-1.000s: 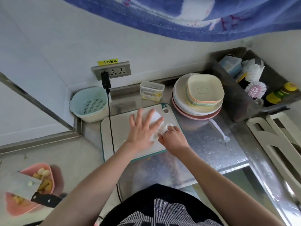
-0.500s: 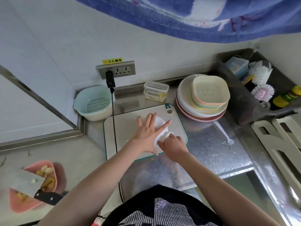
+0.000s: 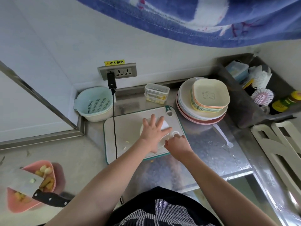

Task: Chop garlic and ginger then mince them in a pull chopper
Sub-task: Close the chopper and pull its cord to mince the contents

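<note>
It was a home kitchen: a steel bench (image 3: 211,160) carried stacked plates (image 3: 202,115), a cutting board (image 3: 127,128), a colander (image 3: 95,104), and dish brushes (image 3: 262,97) beside a wall socket (image 3: 119,71).

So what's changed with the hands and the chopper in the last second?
Little. The left hand stays pressed flat on the white pull chopper, its fingers drawn closer together. The right hand still holds the pull ring close beside the lid, cord not visibly drawn out. The cutting board and knife are unmoved.

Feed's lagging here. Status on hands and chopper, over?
Left hand flat on pull chopper lid. Right hand grips pull ring. Black cable crosses cutting board.
</note>
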### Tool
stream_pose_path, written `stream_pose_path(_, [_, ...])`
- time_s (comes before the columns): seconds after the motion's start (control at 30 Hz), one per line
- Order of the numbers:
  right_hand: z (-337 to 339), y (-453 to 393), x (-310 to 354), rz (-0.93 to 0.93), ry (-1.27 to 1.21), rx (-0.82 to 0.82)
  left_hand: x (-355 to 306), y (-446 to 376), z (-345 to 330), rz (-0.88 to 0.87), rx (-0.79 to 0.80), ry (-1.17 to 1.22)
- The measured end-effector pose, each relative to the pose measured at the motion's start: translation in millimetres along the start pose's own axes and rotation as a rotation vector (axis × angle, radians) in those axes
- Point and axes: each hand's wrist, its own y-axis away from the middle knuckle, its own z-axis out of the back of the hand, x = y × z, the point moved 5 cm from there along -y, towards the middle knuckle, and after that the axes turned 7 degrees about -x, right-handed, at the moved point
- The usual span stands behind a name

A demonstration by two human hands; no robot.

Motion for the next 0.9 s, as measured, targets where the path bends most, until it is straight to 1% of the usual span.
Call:
stream_pose_path(0.13, [-4,-2,0,0.031,0.051,-0.013,0,-4,2,0.016,0.021,0.019])
stream_pose_path(0.23, [2,1,4,0.019,0.034,-0.004,-2,-5,4,0.042,0.025,0.05])
stream_pose_path(0.27, [1,4,-3,-0.012,0.039,0.021,-2,-5,3,0.052,0.026,0.056])
stream_pose_path(0.33, [-1,16,-44,-0.206,0.015,0.097,8,-1,-1,0.084,0.017,0.045])
stream_pose_path(0.4, [-5,35,-95,-0.387,0.046,0.122,24,4,-8,0.088,0.016,-0.03])
stream_pose_path(0.47, [-3,49,-123,-0.457,0.07,0.151,34,5,-12,0.09,0.023,-0.048])
stream_pose_path(0.57, [5,45,-109,-0.497,-0.049,0.169,23,3,-6,0.11,0.022,0.061])
stream_pose_path(0.63, [12,31,-77,-0.341,-0.097,0.127,10,3,-4,0.089,0.01,0.04])
stream_pose_path(0.7, [21,18,-28,-0.077,-0.133,0.046,5,1,-2,0.065,-0.009,0.019])
stream_pose_path(0.77, [32,10,16,0.118,-0.191,-0.032,8,-1,-1,0.061,-0.012,0.034])
stream_pose_path(0.83, [37,1,27,0.186,-0.11,-0.109,15,2,1,0.076,-0.022,0.034])
stream_pose_path(0.9, [41,-4,23,0.216,0.024,-0.138,24,6,12,0.145,-0.099,0.036])
